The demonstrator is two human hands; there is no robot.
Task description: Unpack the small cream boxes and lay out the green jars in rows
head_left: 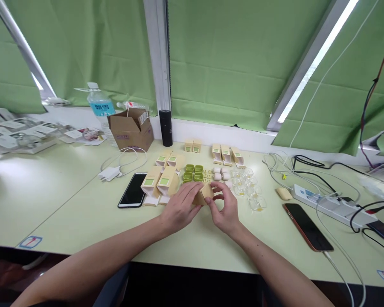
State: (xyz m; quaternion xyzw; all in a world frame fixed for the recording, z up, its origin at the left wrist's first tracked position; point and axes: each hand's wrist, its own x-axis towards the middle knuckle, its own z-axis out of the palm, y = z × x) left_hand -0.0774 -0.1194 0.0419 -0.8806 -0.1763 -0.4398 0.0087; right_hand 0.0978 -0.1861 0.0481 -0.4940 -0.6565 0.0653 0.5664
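Between my two hands is a small tan cardboard box (205, 194), held just above the table near its middle. My left hand (182, 207) wraps its fingers over the box's left side. The fingertips and thumb of my right hand (224, 209) pinch its right edge. Right behind the hands sit several green square cups (193, 170), small yellowish pieces (207, 174) and pale pink blocks (222, 172). Clear plastic cups (249, 187) stand to the right of them. Left of my left hand, open tan boxes (161, 183) with green labels lie in rows.
A black phone (132, 190) and white charger (110, 172) lie to the left. Behind stand a brown carton (131, 132), water bottle (100, 104) and black flask (165, 128). More tan boxes (225, 154) stand at the back. Rightward are another phone (309, 227), power strip (326, 207) and tangled cables.
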